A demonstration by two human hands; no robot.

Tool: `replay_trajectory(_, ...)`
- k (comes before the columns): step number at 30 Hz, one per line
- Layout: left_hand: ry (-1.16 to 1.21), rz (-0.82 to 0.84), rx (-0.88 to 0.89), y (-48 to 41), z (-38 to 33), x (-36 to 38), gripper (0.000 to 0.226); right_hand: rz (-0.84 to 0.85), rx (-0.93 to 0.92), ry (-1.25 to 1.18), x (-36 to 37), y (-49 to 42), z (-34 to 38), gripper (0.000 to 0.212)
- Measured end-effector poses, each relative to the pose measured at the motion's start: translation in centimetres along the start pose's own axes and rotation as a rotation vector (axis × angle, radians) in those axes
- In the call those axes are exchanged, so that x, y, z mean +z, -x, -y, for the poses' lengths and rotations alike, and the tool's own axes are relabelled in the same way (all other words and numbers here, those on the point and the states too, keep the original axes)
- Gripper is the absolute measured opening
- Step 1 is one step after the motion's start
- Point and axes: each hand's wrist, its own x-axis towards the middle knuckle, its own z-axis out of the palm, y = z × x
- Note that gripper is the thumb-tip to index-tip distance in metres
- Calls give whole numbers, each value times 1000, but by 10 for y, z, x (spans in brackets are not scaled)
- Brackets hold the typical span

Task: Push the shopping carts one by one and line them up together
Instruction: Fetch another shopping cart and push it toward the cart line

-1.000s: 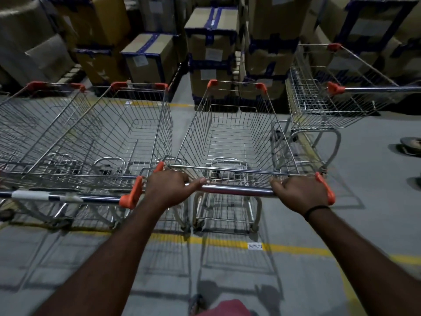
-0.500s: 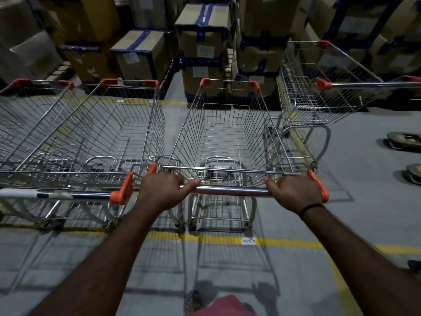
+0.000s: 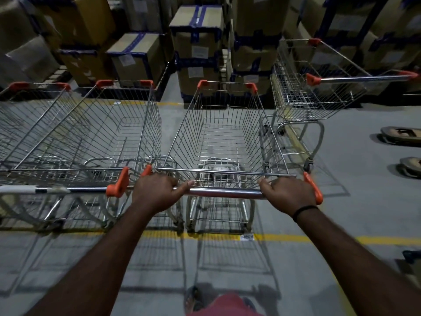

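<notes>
Cart (image 3: 224,142) sits straight ahead of us, long axis running away toward boxes (image 3: 198,53); both grips, left (image 3: 157,192) & right (image 3: 288,193), wrapped tight on its handle (image 3: 225,193). Parked cart (image 3: 109,133) just beside on left, so we judge next shove goes fwd w/ slight left bias

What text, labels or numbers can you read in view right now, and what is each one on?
No text reads clearly.
Small white sticker on the yellow floor line: dark print, too small to read.
White labels on the stacked cardboard boxes: blurred, unreadable.
White wrap on the left cart's handle: no print visible.
The cart held by the left hand and right hand: no brand or number visible.
</notes>
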Motion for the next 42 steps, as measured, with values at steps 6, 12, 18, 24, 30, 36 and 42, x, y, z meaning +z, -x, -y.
replay_trajectory(6, 1, -12, 21, 1, -2, 12, 100, -8, 0, -12, 2, 10, -6, 76)
replay_trajectory(12, 14, -5, 2, 5, -6, 7, 103, -5, 16, -11, 0, 11, -6, 75)
replay_trajectory(18, 3, -12, 15, 3, -2, 13, 103, -6, 7, -24, 1, 13, -6, 77)
replay_trajectory(24, 19, -7, 2, 4, -3, 12, 101, -19, 14, -20, 0, 15, -5, 75)
replay_trajectory(30, 31, 12, -40, 3, -5, 9, 102, -24, -14, -42, 2, 16, -1, 71)
replay_trajectory(36, 21, 49, -68, 0, -14, -4, 79, -89, -131, -84, 2, 22, 27, 64)
replay_trajectory(42, 42, 65, -45, -3, -13, -7, 73, -71, -102, -83, 2, 21, 26, 71)
